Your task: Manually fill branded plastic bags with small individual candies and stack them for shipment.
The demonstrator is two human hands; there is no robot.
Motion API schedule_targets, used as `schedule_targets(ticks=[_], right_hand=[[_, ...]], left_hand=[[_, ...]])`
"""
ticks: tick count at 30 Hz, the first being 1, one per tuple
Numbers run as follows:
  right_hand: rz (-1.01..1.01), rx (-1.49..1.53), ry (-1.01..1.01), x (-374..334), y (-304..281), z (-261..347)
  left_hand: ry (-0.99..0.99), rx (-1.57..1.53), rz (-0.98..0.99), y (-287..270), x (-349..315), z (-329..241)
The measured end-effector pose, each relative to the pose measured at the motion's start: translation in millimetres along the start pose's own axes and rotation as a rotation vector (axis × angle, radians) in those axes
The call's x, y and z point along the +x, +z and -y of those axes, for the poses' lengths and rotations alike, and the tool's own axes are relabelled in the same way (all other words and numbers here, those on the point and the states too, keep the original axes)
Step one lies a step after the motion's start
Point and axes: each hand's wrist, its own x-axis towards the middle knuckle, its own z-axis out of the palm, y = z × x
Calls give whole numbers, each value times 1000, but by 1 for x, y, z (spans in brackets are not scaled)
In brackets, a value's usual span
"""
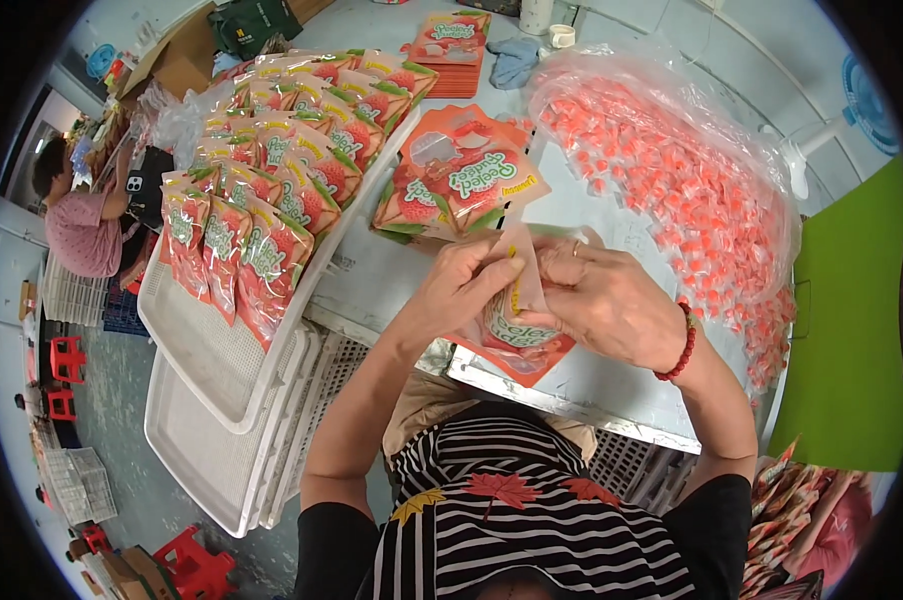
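pouch [512, 335]: upper part covered by both hands, opening hidden
candy bag [672, 180]: pieces blurred, perhaps individually wrapped
lower-right pouches [787, 505]: cut off by rim

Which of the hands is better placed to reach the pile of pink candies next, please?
Probably the right hand: it is nearer the bag of pink candies on that side. The left hand grips the pouch and lies towards the tray.

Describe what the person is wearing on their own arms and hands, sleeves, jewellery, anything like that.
Both forearms are bare; short black sleeves end above the elbows. The right hand has a red beaded bracelet at the wrist and a thin ring on one finger. The left hand shows no gloves or jewellery.
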Motion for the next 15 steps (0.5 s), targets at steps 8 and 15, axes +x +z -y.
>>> schedule_targets(ticks=[8, 15], right_hand=[[368, 231, 301, 0, -9, -4], [-41, 160, 243, -13, 19, 19]], left_hand=[[26, -28, -307, 22, -16, -6], [94, 50, -352, 23, -25, -6]])
